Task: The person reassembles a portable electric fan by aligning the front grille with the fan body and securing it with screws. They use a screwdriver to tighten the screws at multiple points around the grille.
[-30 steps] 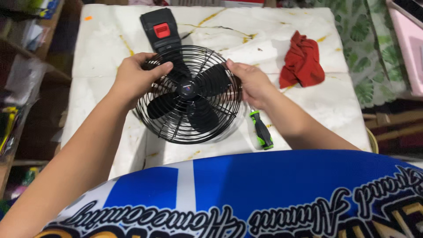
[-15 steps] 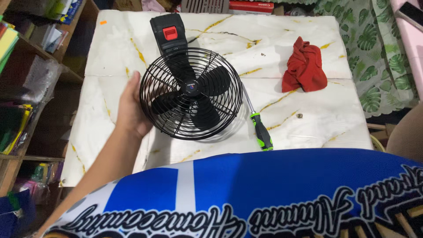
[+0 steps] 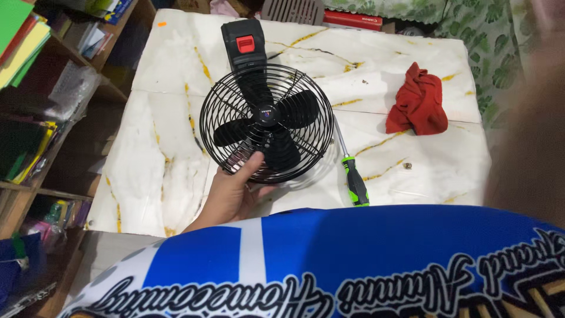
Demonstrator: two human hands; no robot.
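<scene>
Left hand [image 3: 232, 191] grips the black fan [image 3: 268, 122] grille at 7 o'clock, so keep it steady; right hand's grip can't be told, only a blur.

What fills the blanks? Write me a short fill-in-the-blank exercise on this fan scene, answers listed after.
1. The left hand grips the fan at its ____ edge.
2. The cloth lying right of the fan is ____ in colour.
3. The screwdriver has a black and ____ handle.
4. The button on the fan's black base is ____.

Answers: near; red; green; red
</scene>
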